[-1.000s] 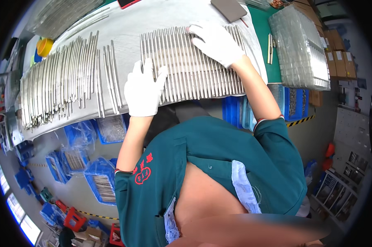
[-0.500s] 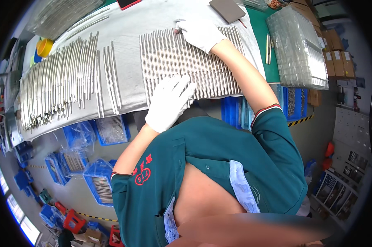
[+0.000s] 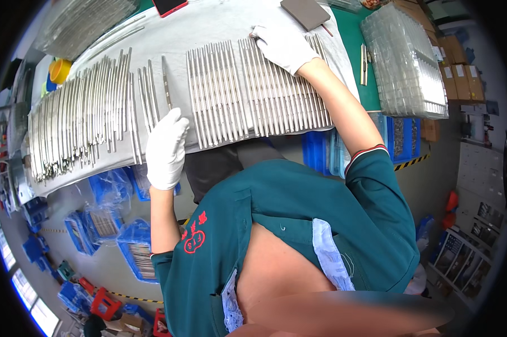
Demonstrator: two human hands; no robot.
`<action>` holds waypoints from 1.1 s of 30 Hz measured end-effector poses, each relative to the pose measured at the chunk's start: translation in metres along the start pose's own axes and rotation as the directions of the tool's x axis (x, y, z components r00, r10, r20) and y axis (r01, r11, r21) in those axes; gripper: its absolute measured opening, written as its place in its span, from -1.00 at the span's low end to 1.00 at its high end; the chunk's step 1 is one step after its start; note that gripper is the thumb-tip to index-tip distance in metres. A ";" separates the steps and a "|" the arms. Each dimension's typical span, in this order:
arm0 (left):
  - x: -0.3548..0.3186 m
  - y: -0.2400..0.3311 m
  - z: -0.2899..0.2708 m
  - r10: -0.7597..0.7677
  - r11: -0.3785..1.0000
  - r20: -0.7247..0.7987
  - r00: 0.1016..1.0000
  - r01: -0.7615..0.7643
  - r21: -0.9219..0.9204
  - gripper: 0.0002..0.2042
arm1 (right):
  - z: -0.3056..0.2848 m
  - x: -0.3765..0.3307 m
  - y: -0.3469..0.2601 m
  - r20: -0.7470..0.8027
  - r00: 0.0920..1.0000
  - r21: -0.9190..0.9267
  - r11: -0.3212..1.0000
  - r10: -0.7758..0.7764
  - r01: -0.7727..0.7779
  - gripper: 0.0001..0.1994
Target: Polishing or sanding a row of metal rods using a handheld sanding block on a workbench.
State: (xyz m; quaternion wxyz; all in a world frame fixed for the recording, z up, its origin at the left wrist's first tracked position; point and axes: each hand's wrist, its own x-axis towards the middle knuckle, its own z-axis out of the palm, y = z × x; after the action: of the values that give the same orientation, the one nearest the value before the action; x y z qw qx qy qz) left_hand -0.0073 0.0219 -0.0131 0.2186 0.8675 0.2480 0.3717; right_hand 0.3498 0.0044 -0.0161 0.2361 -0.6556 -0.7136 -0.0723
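Here's your left hand [image 3: 167, 149] by the tabletop [image 3: 208, 25]'s near edge, fingers together, pinching a single metal rod [image 3: 165, 78] that points toward the far edge! Your right hand [image 3: 281, 49] bends over the right row of rods [image 3: 290, 92], at the ends facing the far edge; whether it pinches any, I can't tell. The left row of rods [image 3: 216, 95] lies between your hands.

On the table [image 3: 177, 36], from the left of the person [image 3: 298, 194] to the right, I see a broad bank of rods [image 3: 85, 106]; a narrow group of rods [image 3: 148, 92]; a single rod [image 3: 166, 84] at the fingertips of the left hand [image 3: 167, 149]; then, with a gap between, a left row [image 3: 215, 92] and a right row [image 3: 287, 92] of rods; the right hand [image 3: 281, 48] lies over the right row's far end; behind, a phone [image 3: 169, 5] is left of a notebook [image 3: 305, 12]; stacked trays [image 3: 402, 62] stand farther right.
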 end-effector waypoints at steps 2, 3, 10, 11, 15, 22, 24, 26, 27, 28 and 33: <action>0.002 0.003 -0.006 0.036 0.969 0.132 0.991 -0.067 0.237 -0.74 | -0.002 0.000 -0.001 -0.007 1.000 -0.011 1.000 -0.006 0.006 -0.77; 0.005 0.009 -0.010 0.061 0.965 0.156 0.986 -0.098 0.244 -0.72 | -0.004 0.001 -0.003 -0.014 1.000 -0.021 1.000 -0.019 0.019 -0.77; 0.040 0.048 0.005 0.164 0.961 0.196 0.967 -0.201 0.188 -0.67 | -0.004 0.000 0.003 -0.056 0.992 -0.134 0.986 -0.111 0.103 -0.79; 0.045 0.058 0.014 0.187 0.968 0.271 0.944 -0.224 0.112 -0.66 | -0.010 0.001 -0.001 0.081 0.996 -0.164 0.985 -0.033 0.046 -0.79; 0.051 0.090 0.060 0.317 0.932 0.489 0.813 -0.363 0.001 -0.52 | -0.013 0.000 -0.006 0.194 0.981 -0.187 0.982 0.011 0.026 -0.79; 0.038 0.087 0.081 0.386 0.910 0.471 0.793 -0.411 -0.055 -0.62 | -0.027 -0.013 -0.009 0.000 0.993 -0.039 0.993 -0.116 0.115 -0.77; 0.036 0.083 0.073 0.353 0.931 0.530 0.771 -0.348 -0.114 -0.67 | -0.039 -0.018 -0.013 -0.041 0.998 -0.006 0.999 -0.046 0.046 -0.75; 0.034 0.072 0.066 0.406 0.912 0.345 0.847 -0.347 -0.220 -0.76 | -0.045 -0.024 -0.011 -0.088 0.994 -0.002 0.997 -0.071 0.071 -0.76; 0.044 0.076 0.050 0.359 0.929 0.393 0.847 -0.285 -0.235 -0.83 | -0.049 -0.028 -0.011 -0.096 0.993 0.001 0.998 -0.065 0.066 -0.77; 0.053 0.080 0.036 0.344 0.938 0.376 0.860 -0.299 -0.175 -0.85 | -0.052 -0.034 -0.012 -0.105 0.994 -0.010 1.000 -0.025 0.024 -0.77; 0.044 0.037 0.009 0.303 0.949 0.058 0.951 -0.306 0.069 -0.77 | -0.071 -0.058 -0.015 -0.004 0.992 0.042 0.991 0.128 -0.127 -0.72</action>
State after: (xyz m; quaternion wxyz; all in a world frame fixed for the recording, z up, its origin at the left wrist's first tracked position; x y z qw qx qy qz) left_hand 0.0357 0.0175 0.0252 0.1309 0.9115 0.1201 0.3709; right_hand 0.3543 -0.0793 0.0243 0.2563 -0.6944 -0.6709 -0.0443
